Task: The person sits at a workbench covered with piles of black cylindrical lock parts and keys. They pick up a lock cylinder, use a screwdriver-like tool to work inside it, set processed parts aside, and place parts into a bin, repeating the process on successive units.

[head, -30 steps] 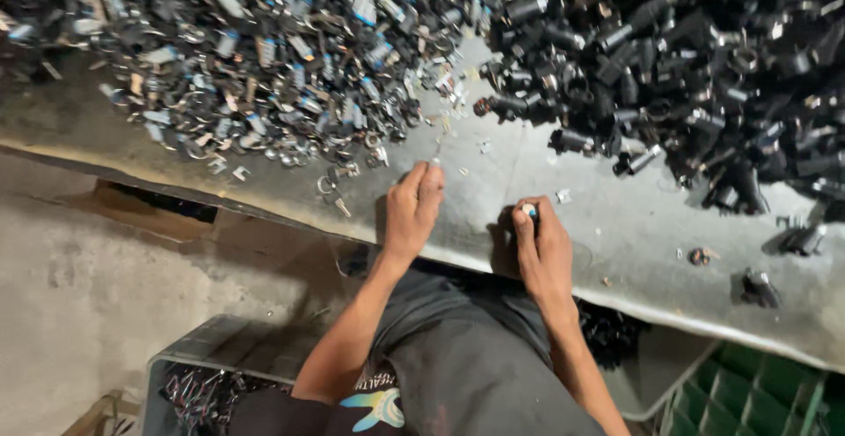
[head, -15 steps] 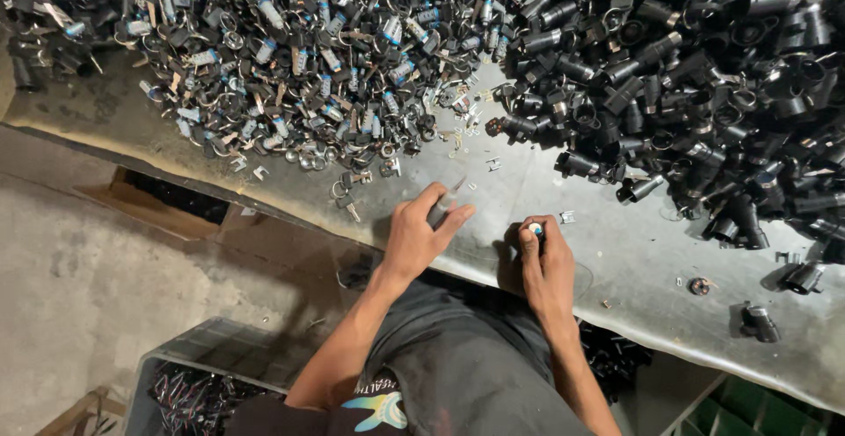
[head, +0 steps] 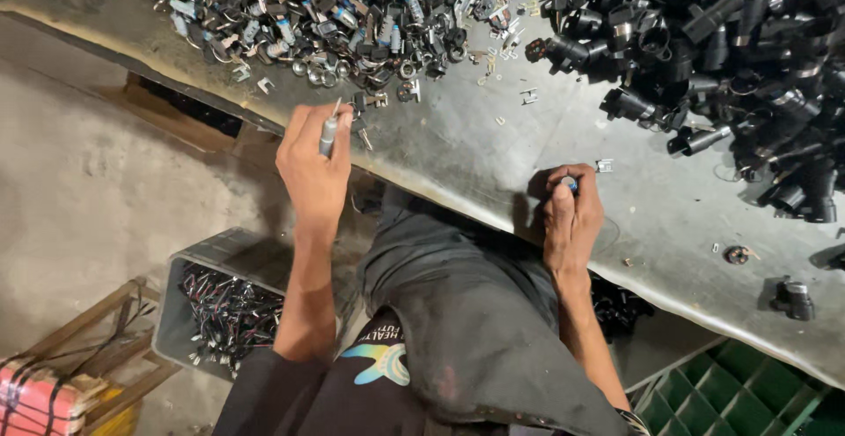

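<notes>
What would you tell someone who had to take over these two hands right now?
Left hand: raised at the table's edge, pinching a small silver cylinder part between its fingers.
Right hand: closed around a small part with a blue tip, resting on the grey metal table.
Things: a pile of mixed silver and black small parts lies beyond the left hand; a pile of black tube-shaped parts beyond the right. A grey bin of wires sits on the floor, lower left.
Done: each hand holds one piece.
Left: both piles are large.
</notes>
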